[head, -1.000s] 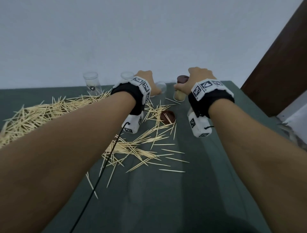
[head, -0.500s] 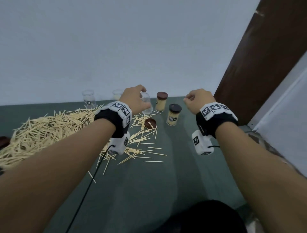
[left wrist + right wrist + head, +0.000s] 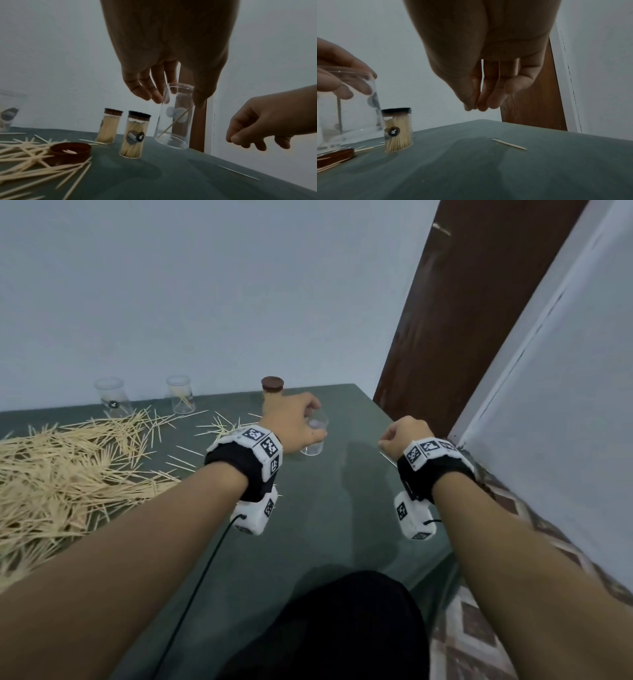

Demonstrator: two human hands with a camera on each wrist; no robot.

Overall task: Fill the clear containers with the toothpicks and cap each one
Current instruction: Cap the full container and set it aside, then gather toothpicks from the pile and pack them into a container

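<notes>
My left hand (image 3: 294, 422) (image 3: 176, 100) grips a clear container (image 3: 313, 440) (image 3: 175, 121) (image 3: 347, 108) by its rim, tilted, its base close to the green table (image 3: 325, 525). One toothpick leans inside it. My right hand (image 3: 400, 436) (image 3: 257, 132) (image 3: 481, 102) hovers to its right, fingers loosely curled and holding nothing, above a single toothpick (image 3: 509, 144) (image 3: 238, 173). Two filled, capped containers (image 3: 109, 127) (image 3: 134, 134) stand behind the left hand. A loose brown cap (image 3: 70, 152) lies by the toothpick pile (image 3: 68, 474).
Two uncapped clear containers (image 3: 111, 397) (image 3: 180, 393) stand at the back left by the wall. The table's right edge runs close to my right wrist, with a brown door frame (image 3: 462, 302) and a white panel beyond it.
My right hand let go of a capped container and drew back to the right. My left hand carried the clear container rightward and nearer, past the capped ones. The head view swung right.
</notes>
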